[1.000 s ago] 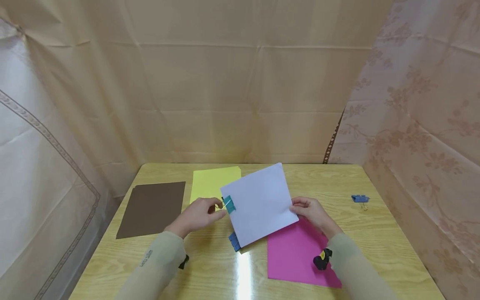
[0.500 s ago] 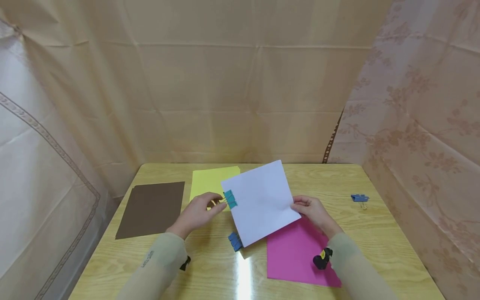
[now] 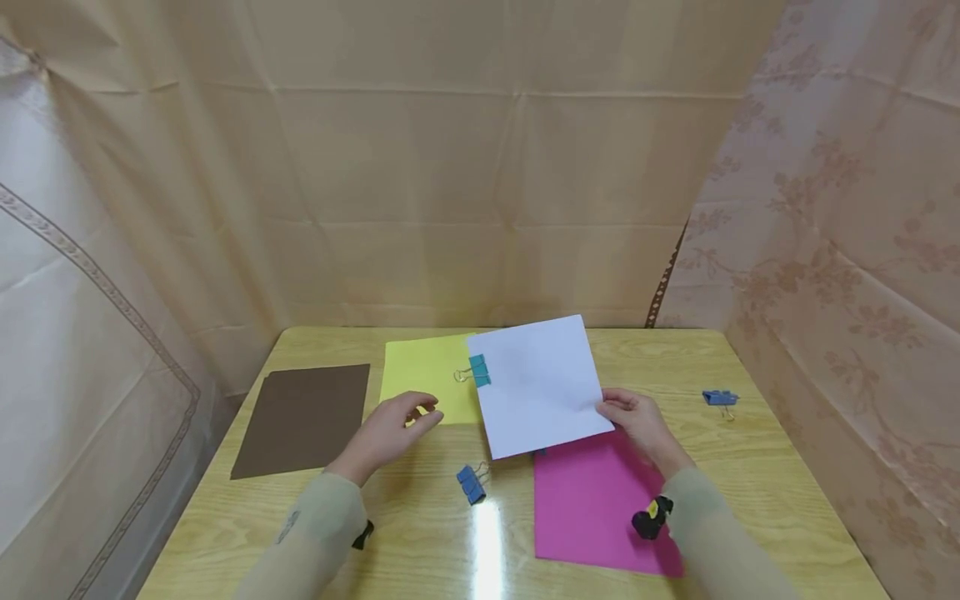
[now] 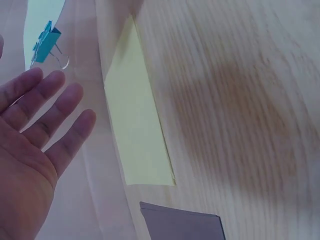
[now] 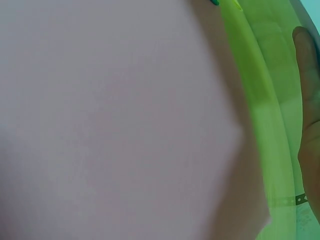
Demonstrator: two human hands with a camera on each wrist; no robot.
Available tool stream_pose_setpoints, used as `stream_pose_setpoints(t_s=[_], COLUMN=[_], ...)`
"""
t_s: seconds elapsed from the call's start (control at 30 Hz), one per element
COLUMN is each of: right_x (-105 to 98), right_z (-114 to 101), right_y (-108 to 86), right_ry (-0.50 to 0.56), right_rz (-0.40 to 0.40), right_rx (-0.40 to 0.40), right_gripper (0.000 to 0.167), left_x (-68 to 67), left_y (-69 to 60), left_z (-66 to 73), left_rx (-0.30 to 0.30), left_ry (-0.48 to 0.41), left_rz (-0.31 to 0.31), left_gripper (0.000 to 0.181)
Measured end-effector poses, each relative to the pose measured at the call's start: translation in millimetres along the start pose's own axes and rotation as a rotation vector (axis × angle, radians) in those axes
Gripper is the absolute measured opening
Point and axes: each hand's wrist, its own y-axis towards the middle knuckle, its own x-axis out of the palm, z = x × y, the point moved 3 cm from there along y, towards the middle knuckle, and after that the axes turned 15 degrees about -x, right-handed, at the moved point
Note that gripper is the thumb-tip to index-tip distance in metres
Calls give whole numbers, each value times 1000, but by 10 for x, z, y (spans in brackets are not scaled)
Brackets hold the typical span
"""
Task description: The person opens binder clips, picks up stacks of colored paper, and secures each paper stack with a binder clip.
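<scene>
1. The right grip [image 3: 639, 421] pinched the white paper [image 3: 540, 387] by its lower right corner; the paper slanted away to that grip's left, raised over the tabletop [image 3: 420, 533]. Held at one corner, it could have bent or swung had the pinch slackened.
2. The left grip [image 3: 390, 433] held nothing, its fingers loosely bent and apart from the paper. With no support there, the far edge might have sagged under the clip's weight.
3. The teal clip [image 3: 480, 370] sat on that edge, beyond and right of the left grip. If its bite was shallow, a knock on its wire handles could have skewed it.
4. The blue clip [image 3: 472, 485] lay between the two grips, nearer the person; a low sweep might have pushed it aside.
5. The pink paper [image 3: 600, 517] lay beneath the right grip, where a dragging sleeve could have shifted it.
</scene>
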Motion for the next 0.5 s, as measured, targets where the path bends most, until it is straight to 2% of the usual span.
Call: stream_pose_setpoints(t_s=[0.23, 0.5], right_x=[-83, -146], right_z=[18, 48], right_y=[-21, -30], right_ry=[-81, -58], right_rz=[45, 99], right_rx=[28, 10], right_gripper=[60, 60], left_x=[25, 50], left_y=[-11, -25], left_z=[-107, -230], left_rx=[-6, -7], left_ry=[28, 76], left_rz=[-2, 14], left_gripper=[43, 44])
